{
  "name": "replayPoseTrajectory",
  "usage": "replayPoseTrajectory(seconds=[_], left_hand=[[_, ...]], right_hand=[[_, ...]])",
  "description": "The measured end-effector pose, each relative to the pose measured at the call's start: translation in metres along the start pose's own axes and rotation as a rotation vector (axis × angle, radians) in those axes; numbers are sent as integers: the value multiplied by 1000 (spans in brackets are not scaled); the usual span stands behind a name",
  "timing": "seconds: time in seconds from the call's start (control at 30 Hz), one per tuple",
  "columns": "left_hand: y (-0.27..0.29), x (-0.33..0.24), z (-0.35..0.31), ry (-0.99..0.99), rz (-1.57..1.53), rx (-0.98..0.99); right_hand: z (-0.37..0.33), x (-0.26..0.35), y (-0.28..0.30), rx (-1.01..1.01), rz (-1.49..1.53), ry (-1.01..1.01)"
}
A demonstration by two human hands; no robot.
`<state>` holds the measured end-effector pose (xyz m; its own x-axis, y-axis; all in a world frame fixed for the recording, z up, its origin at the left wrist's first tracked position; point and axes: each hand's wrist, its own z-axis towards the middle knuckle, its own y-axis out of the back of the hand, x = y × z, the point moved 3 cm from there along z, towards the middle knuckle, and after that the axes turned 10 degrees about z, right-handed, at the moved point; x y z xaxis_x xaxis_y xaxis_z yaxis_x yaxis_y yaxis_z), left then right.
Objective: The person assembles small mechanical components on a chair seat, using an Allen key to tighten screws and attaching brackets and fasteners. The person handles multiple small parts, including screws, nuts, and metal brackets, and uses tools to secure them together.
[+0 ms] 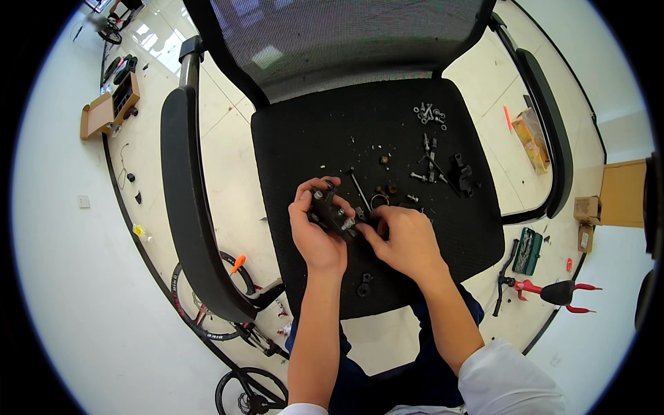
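Note:
My left hand (pixel 315 242) is wrapped round a dark metal part (pixel 330 211) with silver bolts in it, held just above the black chair seat (pixel 297 142). At the part's right end, my right hand (pixel 409 238) has its thumb and fingers pinched together; whatever lies between the fingertips is hidden. Behind the hands rests a thin metal rod (pixel 360 188) with a dark head. A metal ring (pixel 378 200) and small brown pieces lie beside it. Two dark nut-like pieces (pixel 364 283) sit near the seat's front edge.
Silver bolts and nuts (pixel 430 116) are heaped at the seat's back right, with more bolts and a black bracket-like part (pixel 462 173) nearer. Armrests (pixel 183 194) flank the seat. On the floor are bicycle wheels (pixel 181 297), a green toolbox (pixel 528 252) and an open cardboard box (pixel 98 117).

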<state>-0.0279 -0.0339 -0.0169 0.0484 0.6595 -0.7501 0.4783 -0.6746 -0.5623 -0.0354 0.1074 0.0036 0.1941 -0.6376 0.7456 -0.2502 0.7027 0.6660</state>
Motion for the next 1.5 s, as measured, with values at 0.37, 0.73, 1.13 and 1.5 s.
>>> replayPoseTrajectory(seconds=[0.37,0.73,1.13,1.5], left_hand=[[6,-4,0,2,26,10],[-2,-1,0,-28,201,51],[3,-1,3,37,58,-18],[7,-3,4,37,23,-15]], right_hand=[[20,-9,-13,-82,-94,-55],[34,-10,-14,17,-60,-127],[-8,5,26,367,1192,-414],[-10,10,23,420,1204,-436]])
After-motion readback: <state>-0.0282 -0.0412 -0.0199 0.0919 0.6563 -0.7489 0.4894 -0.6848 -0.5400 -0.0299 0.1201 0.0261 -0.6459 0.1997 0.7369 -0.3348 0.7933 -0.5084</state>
